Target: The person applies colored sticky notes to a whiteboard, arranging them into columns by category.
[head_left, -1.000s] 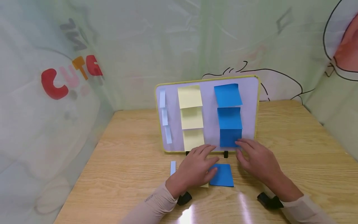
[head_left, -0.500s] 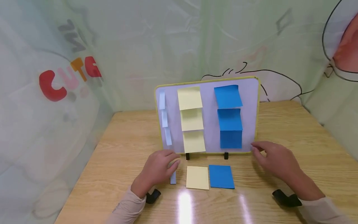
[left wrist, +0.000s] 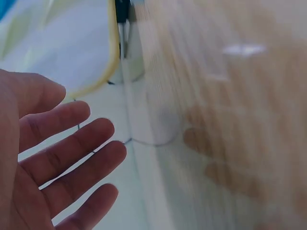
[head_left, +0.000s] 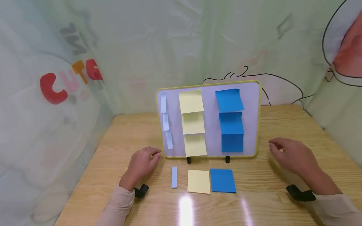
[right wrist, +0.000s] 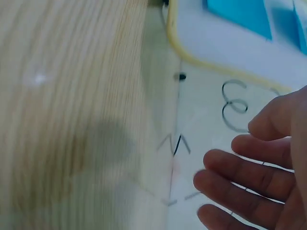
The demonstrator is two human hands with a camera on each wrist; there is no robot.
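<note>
A yellow-framed whiteboard [head_left: 212, 125] stands upright on the table. It bears three narrow light-blue strips [head_left: 166, 121] at left, three pale yellow sticky notes [head_left: 193, 123] in the middle and three blue sticky notes [head_left: 231, 123] at right, each group in a column. My left hand [head_left: 142, 163], holding nothing, is just off the board's lower left corner; its fingers are loosely bent in the left wrist view. Apart from the board's right side is my right hand [head_left: 295, 157], empty too, fingers loosely bent in the right wrist view.
In front of the board lie a narrow light-blue pad [head_left: 174, 177], a pale yellow sticky-note pad [head_left: 199, 181] and a blue sticky-note pad [head_left: 222, 180]. Black stand feet [head_left: 227, 159] poke out under the board. A printed curtain [head_left: 135, 62] hangs behind the wooden table [head_left: 127, 135].
Both hands have moved outward, the left one from over the pads to the board's left, the right one away from the lowest blue note. The pads are uncovered now.
</note>
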